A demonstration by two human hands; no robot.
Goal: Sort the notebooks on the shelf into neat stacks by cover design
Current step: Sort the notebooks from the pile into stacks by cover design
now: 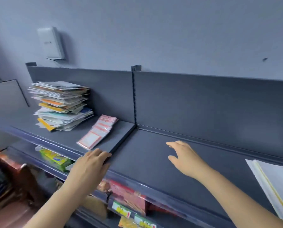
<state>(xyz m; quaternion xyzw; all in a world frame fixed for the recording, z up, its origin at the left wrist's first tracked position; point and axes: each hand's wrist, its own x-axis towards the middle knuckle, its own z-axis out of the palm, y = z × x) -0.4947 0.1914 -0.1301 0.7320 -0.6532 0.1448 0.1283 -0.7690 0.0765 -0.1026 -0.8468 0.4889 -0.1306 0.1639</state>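
One notebook pile (61, 105): tall and untidy, covers of mixed colours jutting out at all angles, sitting at the far left of the upper shelf against the back panel.
Two white notebooks (275, 186): lying flat at the right edge of view on the same shelf, one with a yellow strip along its spine side, well apart from the pile.
Left hand (89, 163): down on the shelf's front lip, right where the left board meets the right one, fingers straight and close together, holding nothing.
Right hand (185, 158): out over the bare right board, fingers loosely spread and pointing left, thumb apart, nothing in its grasp; whether it touches the board, I cannot tell.
Shelf (154, 170): dark grey metal, two boards side by side with a slotted upright between their back panels.
Label packets (98, 132): pink-bordered, overlapping in a row just right of the pile, between it and the left hand.
Lower shelf: a green and yellow pack (55, 159) and red packets (129, 195) below the front lip.
Wall: a white box (51, 42) mounted above the pile.
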